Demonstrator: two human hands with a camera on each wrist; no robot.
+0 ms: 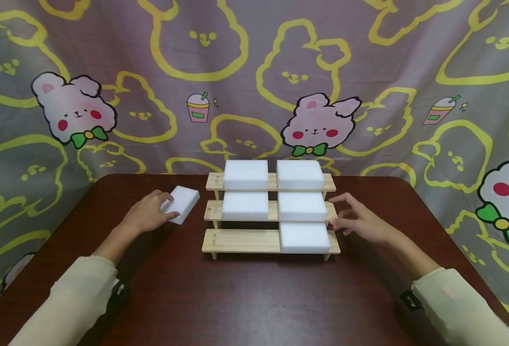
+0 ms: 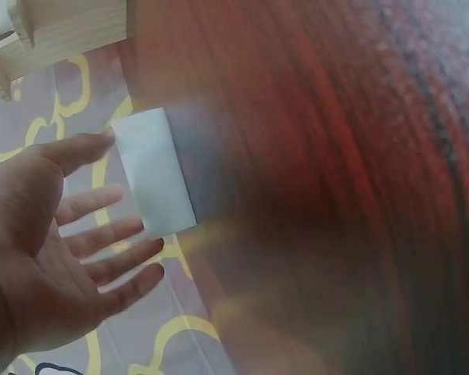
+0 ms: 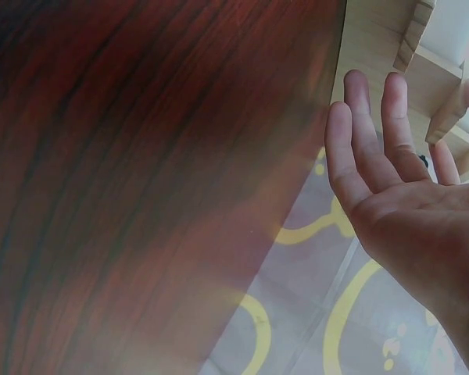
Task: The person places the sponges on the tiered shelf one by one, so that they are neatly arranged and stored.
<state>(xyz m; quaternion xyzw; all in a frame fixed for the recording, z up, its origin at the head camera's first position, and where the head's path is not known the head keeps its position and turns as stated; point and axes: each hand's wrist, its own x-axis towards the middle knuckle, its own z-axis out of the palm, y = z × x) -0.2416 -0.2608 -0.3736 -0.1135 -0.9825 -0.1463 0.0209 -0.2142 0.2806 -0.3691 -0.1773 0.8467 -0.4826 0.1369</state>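
Note:
A white foam block [image 1: 182, 204] lies at an angle on the table, left of a three-tier wooden stand [image 1: 241, 240]. My left hand [image 1: 150, 210] is at its left end, thumb along the near side and fingers spread toward the far side. In the left wrist view the thumb tip is right at one corner of the block [image 2: 154, 172], with the other fingers loosely extended by its edge. Beside the stand's right end is my right hand [image 1: 362, 223], fingers slightly bent and apart, fingertips close to the middle tier. Nothing shows in its palm [image 3: 422, 207].
Two white blocks sit on the top tier, including a left one [image 1: 245, 174], and two on the middle tier, including a right one [image 1: 302, 205]. One block [image 1: 304, 237] occupies the bottom tier's right half. A patterned curtain [image 1: 245, 96] hangs behind the dark table [image 1: 237, 302].

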